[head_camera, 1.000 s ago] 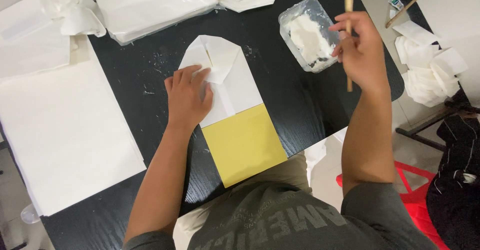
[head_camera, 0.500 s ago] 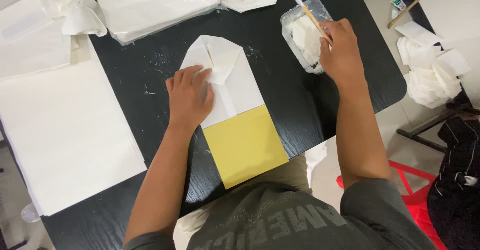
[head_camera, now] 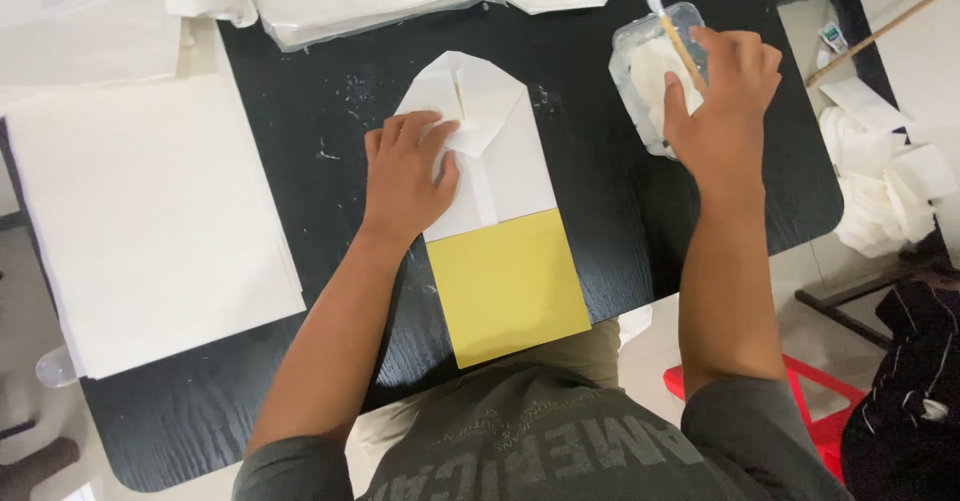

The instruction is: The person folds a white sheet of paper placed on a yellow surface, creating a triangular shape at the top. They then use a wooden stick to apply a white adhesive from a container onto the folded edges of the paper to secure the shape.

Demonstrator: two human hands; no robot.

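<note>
While the left hand (head_camera: 408,176) presses flat, fingers spread, on the folded white paper (head_camera: 487,151) (its yellow end (head_camera: 510,286) nearest the person) mid-table, the right hand (head_camera: 722,96) pinches a paste brush (head_camera: 671,29) over the clear tub (head_camera: 650,71).

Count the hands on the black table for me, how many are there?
2. The left hand presses flat on the folded white paper piece mid-table. The right hand holds a thin wooden brush stick over the clear plastic tub at the table's right. No others show.
</note>
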